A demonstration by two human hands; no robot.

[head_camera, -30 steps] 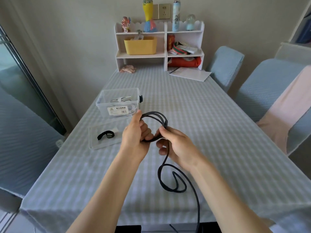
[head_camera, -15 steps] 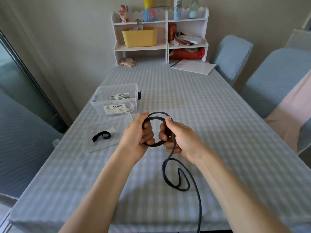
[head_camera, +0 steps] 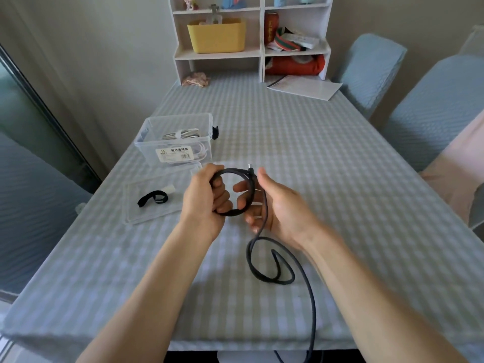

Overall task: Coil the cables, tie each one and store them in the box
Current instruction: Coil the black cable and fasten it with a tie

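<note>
Brightness: even, soft daylight; nothing dim.
Source: the window on my left.
Shadows: faint, soft patches under my forearms on the tabletop.
Glare: mild sheen on the clear box.
Distortion: wide-angle bowing at the edges; the chairs curve.
Focus: centre sharp, corners slightly soft.

- A white shelf is being stood at the table's far end.
- A yellow bin and red can are being kept in it.
- Papers are being left beside two covered chairs.
</note>
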